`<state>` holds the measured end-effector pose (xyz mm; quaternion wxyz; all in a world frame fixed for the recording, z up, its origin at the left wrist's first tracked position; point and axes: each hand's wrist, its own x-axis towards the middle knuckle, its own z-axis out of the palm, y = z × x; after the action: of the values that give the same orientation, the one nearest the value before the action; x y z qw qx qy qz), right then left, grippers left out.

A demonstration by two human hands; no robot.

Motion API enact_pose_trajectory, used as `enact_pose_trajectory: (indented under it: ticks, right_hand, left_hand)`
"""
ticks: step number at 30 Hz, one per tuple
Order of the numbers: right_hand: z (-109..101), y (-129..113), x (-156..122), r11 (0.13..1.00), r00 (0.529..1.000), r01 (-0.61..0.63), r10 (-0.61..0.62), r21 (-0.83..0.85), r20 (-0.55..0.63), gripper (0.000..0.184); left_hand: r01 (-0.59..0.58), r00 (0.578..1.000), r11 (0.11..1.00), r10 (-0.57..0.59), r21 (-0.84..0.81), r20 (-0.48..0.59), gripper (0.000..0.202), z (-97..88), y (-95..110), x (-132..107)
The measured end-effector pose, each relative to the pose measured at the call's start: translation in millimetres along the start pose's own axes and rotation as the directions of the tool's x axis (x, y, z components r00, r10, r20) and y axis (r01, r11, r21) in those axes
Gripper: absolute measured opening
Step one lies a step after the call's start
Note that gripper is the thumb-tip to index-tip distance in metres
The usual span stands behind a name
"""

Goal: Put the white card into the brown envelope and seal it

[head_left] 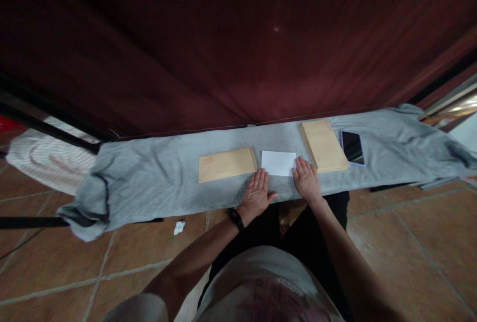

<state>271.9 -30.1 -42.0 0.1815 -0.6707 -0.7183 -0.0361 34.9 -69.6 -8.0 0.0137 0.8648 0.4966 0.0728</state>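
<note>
White paper lies flat on grey cloth, long axis left to right, between a tan envelope and an envelope stack. The left hand and right hand sit at its near corners, fingers extended, gripping nothing. The envelope stack slants from far left to near right.

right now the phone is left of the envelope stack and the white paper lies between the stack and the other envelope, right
Not quite: the head view shows the phone right of the envelope stack, not left. The white paper does lie between the stack and the other envelope.
</note>
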Motion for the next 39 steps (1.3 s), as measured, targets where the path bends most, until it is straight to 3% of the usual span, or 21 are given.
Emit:
enact_pose_trajectory:
  ticks: [14, 17, 22, 26, 29, 33, 36, 39]
  right_hand:
    - [-7, -6, 0, 0.997, 0.997, -0.053, 0.057, 0.060, -0.050, 0.054]
    - [-11, -22, 8, 0.994, 0.998, -0.016, 0.021, 0.105, -0.054, 0.053]
    - [-11, -68, 27, 0.960, 0.979, 0.166, -0.188, 0.227, 0.078, 0.050]
    - [-6, -88, 34, 0.955, 0.965, 0.174, -0.213, 0.239, 0.150, 0.048]
    - [-2, -87, 33, 0.952, 0.967, 0.159, -0.204, 0.261, 0.154, 0.047]
    - [-3, -86, 32, 0.929, 0.977, 0.110, -0.167, 0.354, 0.135, 0.045]
    - [-4, -102, 38, 0.835, 0.989, 0.025, -0.101, 0.549, 0.109, 0.044]
    - [-3, -129, 47, 0.650, 0.985, -0.097, -0.044, 0.754, 0.165, 0.041]
  left_hand:
    - [0.017, 0.999, 1.000, -0.016, 0.010, -0.049, 0.077, 2.0, -7, -10]
    - [0.022, 0.998, 1.000, -0.021, 0.014, -0.056, 0.076, 3.8, -7, -9]
    - [0.020, 0.998, 1.000, -0.020, 0.013, -0.059, 0.075, 6.9, -6, -7]
    - [-0.003, 0.999, 1.000, 0.002, -0.022, -0.046, 0.067, 0.2, -12, -11]
    - [-0.004, 0.997, 0.999, 0.001, -0.040, -0.080, 0.064, -12.7, -31, -12]
    - [0.179, 0.977, 0.983, -0.182, -0.038, -0.108, 0.088, -32.3, -80, 0]
    - [0.233, 0.971, 0.971, -0.229, -0.058, 0.064, 0.108, -41.7, -119, 17]
    - [0.259, 0.946, 0.960, -0.231, -0.102, 0.228, 0.119, -44.9, -143, 30]
